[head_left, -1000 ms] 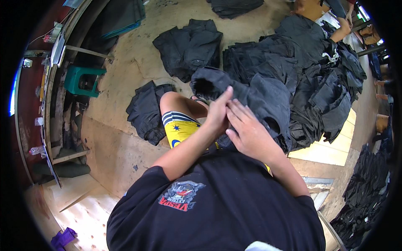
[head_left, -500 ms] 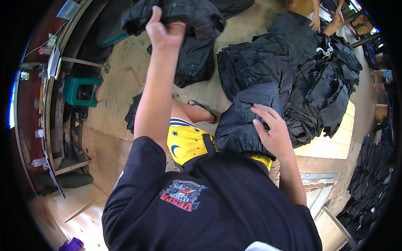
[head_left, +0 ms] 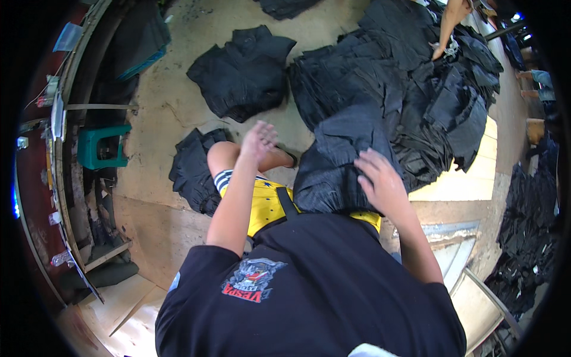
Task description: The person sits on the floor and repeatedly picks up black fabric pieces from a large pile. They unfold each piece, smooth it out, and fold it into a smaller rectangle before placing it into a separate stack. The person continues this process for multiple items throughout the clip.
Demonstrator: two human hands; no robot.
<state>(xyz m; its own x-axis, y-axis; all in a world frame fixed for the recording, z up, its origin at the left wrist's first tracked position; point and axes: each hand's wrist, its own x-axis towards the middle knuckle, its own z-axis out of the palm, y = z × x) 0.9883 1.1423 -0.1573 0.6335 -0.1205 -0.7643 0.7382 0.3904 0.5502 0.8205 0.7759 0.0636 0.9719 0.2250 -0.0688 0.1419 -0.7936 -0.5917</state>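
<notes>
Head view, left hand: the left hand (head_left: 260, 141) is raised over the left thigh, its fingers released and slightly spread, nothing held.
Head view, right hand: the right hand (head_left: 380, 178) is at the right side of the lap garment, fingers released and loosely extended; whether they press the cloth, cannot tell.
Lap garment: one dark garment (head_left: 342, 157), folded, lying on the lap over yellow shorts (head_left: 264, 205).
Large pile: many black garments (head_left: 380, 83), heaped just beyond the lap garment, to the right of centre.
Far stack: black garments (head_left: 241, 74) on the floor (head_left: 157, 190), ahead of the left hand.
Near stack: dark garments (head_left: 193, 169) beside the left knee.
Stool: green plastic stool (head_left: 89, 147), at left.
Co-worker: a hand (head_left: 439, 52) at the pile's far end.
</notes>
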